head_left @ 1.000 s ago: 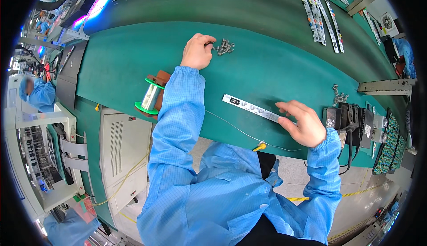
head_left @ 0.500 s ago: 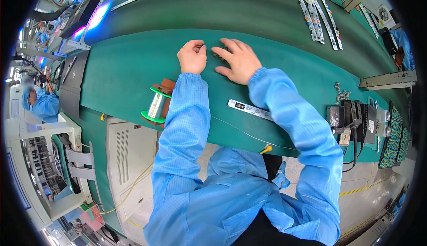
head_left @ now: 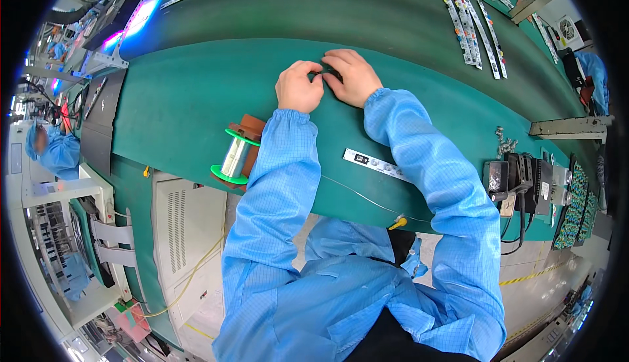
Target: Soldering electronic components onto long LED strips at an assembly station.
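Above the green mat, my left hand point(head_left: 299, 88) and my right hand point(head_left: 354, 79) are close together, fingertips almost meeting. Both are closed in a pinch around something small and dark, which the fingers mostly hide. A white strip-shaped circuit board point(head_left: 379, 165) with a dark square part at its left end lies nearer me, its right end reaching my right sleeve. Left of my left forearm is a spool of silvery wire point(head_left: 234, 157) with green flanges, against a brown holder point(head_left: 253, 126). A thin wire point(head_left: 357, 193) crosses the mat between my forearms.
Several populated strip boards point(head_left: 468, 28) lie on the far green belt point(head_left: 314, 15) at right. Small metal parts point(head_left: 504, 142), black boxes with cables point(head_left: 524, 182) and a tray of green parts point(head_left: 573, 205) sit at right. A yellow clip point(head_left: 398, 222) is on the near edge.
My hands have come together, the left moving right and the right's fingers closing from a spread pose. The view has shifted slightly.
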A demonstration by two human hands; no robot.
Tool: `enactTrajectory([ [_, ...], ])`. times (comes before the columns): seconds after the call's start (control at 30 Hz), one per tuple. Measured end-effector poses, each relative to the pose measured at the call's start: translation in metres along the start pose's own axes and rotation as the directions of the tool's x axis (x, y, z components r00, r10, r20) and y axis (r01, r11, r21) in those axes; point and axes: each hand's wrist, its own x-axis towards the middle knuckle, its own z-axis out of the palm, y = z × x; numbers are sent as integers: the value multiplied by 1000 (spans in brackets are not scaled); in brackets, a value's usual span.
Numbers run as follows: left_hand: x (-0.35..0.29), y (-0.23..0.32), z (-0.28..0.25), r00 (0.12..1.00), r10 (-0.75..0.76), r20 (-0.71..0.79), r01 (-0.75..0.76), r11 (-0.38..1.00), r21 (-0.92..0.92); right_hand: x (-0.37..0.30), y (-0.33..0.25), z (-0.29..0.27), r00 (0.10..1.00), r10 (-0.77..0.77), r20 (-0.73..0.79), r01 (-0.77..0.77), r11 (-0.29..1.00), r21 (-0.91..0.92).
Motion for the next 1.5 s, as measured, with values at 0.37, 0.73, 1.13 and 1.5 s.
enactTrajectory([
  [0.37, -3, 15, -2, 991, -85, 106, 83, 996, 26, -24, 3, -71, 953, 228, 199, -230, 973, -12],
  [0.73, 3, 0, -6, 988, -81, 128, 80, 997, 19, -128, -87, -216, 778, 383, 498, -273, 920, -281],
  [1.13, -89, 116, -40, 804, 524, 282, -460, 848, -265, -228, -71, -196, 869, 416, 267, -365, 905, -220],
  [1.5, -119, 188, -148, 772, 632, -67, -583, 663, -470, -181, -178, -294, 880, 64, -471, -91, 995, -35],
])
